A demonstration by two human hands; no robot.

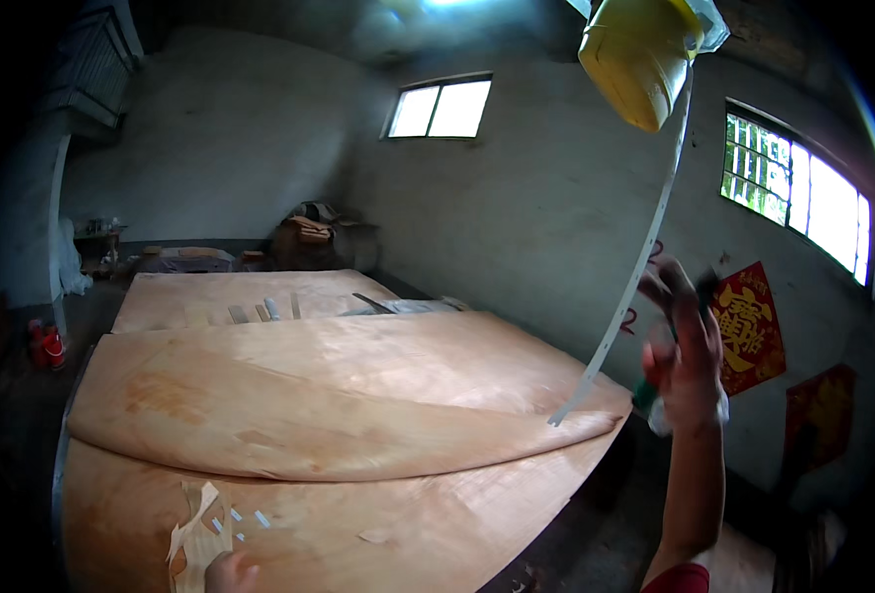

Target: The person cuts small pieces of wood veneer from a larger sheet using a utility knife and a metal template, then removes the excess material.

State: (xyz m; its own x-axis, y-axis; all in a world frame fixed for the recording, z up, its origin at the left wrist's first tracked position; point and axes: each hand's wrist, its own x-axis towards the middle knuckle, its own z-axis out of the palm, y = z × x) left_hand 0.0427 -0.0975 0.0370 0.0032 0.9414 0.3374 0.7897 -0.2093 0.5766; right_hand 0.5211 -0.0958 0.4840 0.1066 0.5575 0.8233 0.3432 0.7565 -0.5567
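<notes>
My right hand (690, 361) is raised at the right, its fingers curled and blurred. A dark piece shows by its fingertips and a green piece (645, 393) below the thumb; they look like ends of one object across the palm, though I cannot make it out. Just left of this hand, a long white strip of tape with small holes (635, 272) hangs from a yellow plastic container (640, 64), its lower end over the wood sheet. My left hand (230, 573) shows only partly at the lower edge, blurred, beside torn wood veneer scraps (198, 529). Short white tape pieces (262, 518) lie close by.
A large thin wood veneer sheet (260, 381), its near edge curved and lifted, covers much of the broad table stack (408, 524). Dark strips and offcuts (271, 308) lie farther back. Red containers (47, 346) stand on the floor at left. Red paper decorations (751, 326) hang on the right wall.
</notes>
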